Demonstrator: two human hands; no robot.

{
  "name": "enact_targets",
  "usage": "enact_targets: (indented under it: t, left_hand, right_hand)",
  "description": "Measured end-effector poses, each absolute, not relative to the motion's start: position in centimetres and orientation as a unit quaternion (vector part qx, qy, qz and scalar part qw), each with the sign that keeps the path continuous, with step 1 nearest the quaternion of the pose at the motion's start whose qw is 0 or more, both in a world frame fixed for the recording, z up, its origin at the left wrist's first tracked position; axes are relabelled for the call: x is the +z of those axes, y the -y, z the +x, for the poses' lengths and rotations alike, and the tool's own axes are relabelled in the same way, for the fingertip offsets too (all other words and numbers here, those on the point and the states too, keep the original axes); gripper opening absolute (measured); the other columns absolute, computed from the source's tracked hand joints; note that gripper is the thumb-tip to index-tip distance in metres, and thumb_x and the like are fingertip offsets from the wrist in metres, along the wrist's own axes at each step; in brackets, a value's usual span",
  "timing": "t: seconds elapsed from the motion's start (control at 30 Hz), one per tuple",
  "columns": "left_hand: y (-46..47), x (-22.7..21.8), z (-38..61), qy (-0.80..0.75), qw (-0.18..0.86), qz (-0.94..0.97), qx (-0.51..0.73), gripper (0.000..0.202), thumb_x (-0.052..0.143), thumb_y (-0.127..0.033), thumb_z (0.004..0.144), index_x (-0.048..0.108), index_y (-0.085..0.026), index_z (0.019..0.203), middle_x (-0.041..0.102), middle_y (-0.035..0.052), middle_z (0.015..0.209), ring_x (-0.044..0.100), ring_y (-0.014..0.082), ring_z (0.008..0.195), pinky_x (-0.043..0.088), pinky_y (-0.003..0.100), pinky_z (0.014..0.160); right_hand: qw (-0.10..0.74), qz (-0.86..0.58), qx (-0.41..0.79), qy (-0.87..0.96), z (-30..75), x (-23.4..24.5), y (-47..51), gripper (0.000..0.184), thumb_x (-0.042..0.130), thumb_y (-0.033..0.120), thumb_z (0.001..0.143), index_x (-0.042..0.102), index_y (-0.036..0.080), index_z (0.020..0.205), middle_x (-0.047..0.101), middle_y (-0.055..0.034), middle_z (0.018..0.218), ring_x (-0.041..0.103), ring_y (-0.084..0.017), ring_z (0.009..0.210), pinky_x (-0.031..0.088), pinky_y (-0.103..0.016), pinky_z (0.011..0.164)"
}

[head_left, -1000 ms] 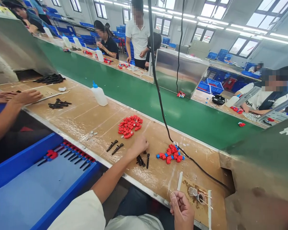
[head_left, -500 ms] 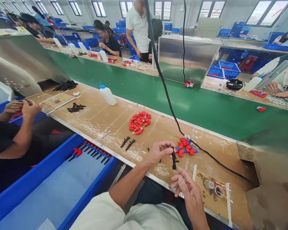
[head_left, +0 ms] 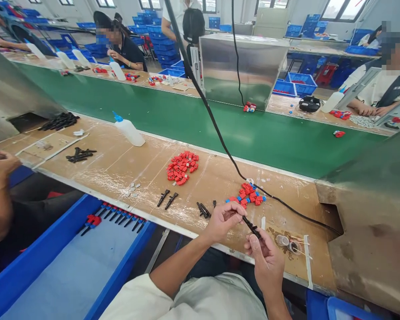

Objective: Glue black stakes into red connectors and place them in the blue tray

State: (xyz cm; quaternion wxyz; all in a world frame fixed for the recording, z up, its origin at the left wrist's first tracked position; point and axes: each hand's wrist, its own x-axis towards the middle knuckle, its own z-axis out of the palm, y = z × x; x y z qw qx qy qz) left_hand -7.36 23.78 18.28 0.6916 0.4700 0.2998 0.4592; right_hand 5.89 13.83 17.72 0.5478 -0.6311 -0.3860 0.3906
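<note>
My left hand (head_left: pixel 222 222) pinches one end of a slim black plastic toy gun piece (head_left: pixel 250 226) between thumb and fingertips. At its other end, the fingers and thumb of my right hand (head_left: pixel 266 254) close on it, so the piece slants between both hands above the table. Just beyond my hands lies a pile of red and blue plastic pieces (head_left: pixel 248 194). Left of my left hand are several loose black pieces (head_left: pixel 203 210), partly covered by it. Two more black pieces (head_left: pixel 167 199) lie side by side farther left, near a heap of red pieces (head_left: pixel 183 167).
A black cable (head_left: pixel 216 129) hangs across the view and runs along the table. Small cups (head_left: pixel 294 247) with sticks stand at right. A white bottle (head_left: pixel 130 131) stands by the green conveyor belt (head_left: pixel 173 122). A co-worker's hand (head_left: pixel 2 165) is at left, above a blue bin (head_left: pixel 63 235).
My right hand has come up and closed on the lower end of the black piece, which has tilted from upright to slanted. The view has shifted to the right.
</note>
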Motion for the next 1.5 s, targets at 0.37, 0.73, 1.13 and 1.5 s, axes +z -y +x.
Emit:
enact_targets:
  t: [0.37, 0.73, 1.13, 1.5]
  left_hand:
    - [-21.7, 17.9, -7.3, -0.222, 0.851, 0.46, 0.123, 0.057, 0.079, -0.068, 0.071, 0.07, -0.012, 0.08, 0.069, 0.0048, 0.071, 0.06, 0.0124, 0.06, 0.043, 0.023, 0.054]
    - [-19.2, 15.1, -5.3, -0.183, 0.937, 0.296, 0.021, 0.05, 0.094, -0.049, 0.059, 0.069, -0.009, 0.076, 0.071, 0.0064, 0.068, 0.066, 0.0117, 0.055, 0.036, 0.017, 0.04]
    - [-18.5, 14.0, -2.7, -0.182, 0.943, 0.272, 0.061, 0.054, 0.095, -0.05, 0.055, 0.059, -0.012, 0.068, 0.069, 0.0069, 0.066, 0.065, 0.0116, 0.052, 0.032, 0.016, 0.037]
    - [-18.8, 14.7, -3.0, -0.198, 0.938, 0.273, 0.076, 0.05, 0.094, -0.047, 0.058, 0.058, -0.014, 0.069, 0.069, 0.0062, 0.065, 0.06, 0.0096, 0.051, 0.029, 0.017, 0.04]
  right_hand:
    - [0.433, -0.566, 0.436, 0.55, 11.4, 19.6, -11.7, 0.039, 0.055, 0.053, 0.098, 0.074, 0.022, 0.112, 0.069, -0.006, 0.089, 0.062, -0.021, 0.076, 0.052, -0.03, 0.07]
    - [0.459, -0.754, 0.223, 0.413, 15.9, 17.6, -7.6, 0.052, 0.068, 0.06, 0.085, 0.07, 0.02, 0.119, 0.062, 0.0006, 0.072, 0.056, -0.018, 0.063, 0.047, -0.03, 0.063]
    - [0.47, -0.799, 0.147, 0.346, 21.2, 11.8, -8.8, 0.065, 0.063, 0.076, 0.076, 0.076, 0.014, 0.09, 0.077, -0.012, 0.081, 0.072, -0.025, 0.07, 0.058, -0.034, 0.064]
    - [0.385, -0.77, 0.023, 0.507, 21.5, 13.6, -8.6, 0.051, 0.053, 0.066, 0.093, 0.079, 0.022, 0.088, 0.071, -0.0092, 0.079, 0.064, -0.023, 0.069, 0.051, -0.034, 0.068]
